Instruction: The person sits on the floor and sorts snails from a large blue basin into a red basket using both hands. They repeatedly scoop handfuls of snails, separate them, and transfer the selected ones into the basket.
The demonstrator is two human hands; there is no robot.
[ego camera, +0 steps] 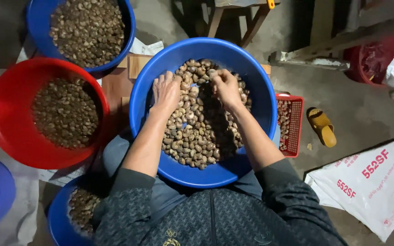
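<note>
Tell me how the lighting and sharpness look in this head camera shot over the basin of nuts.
Head view: dim, soft light; the blue basin and both hands are sharp; the forearms shade the nuts between them; frame corners fall dark; no strong glare.

I take this for a small nut-sorting workshop: a bare concrete floor (370, 114), red (5, 114) and blue basins (251, 136) heaped with shelled nuts (192, 132), a printed white sack (375, 191), and wooden stool legs (233, 18) behind.
</note>
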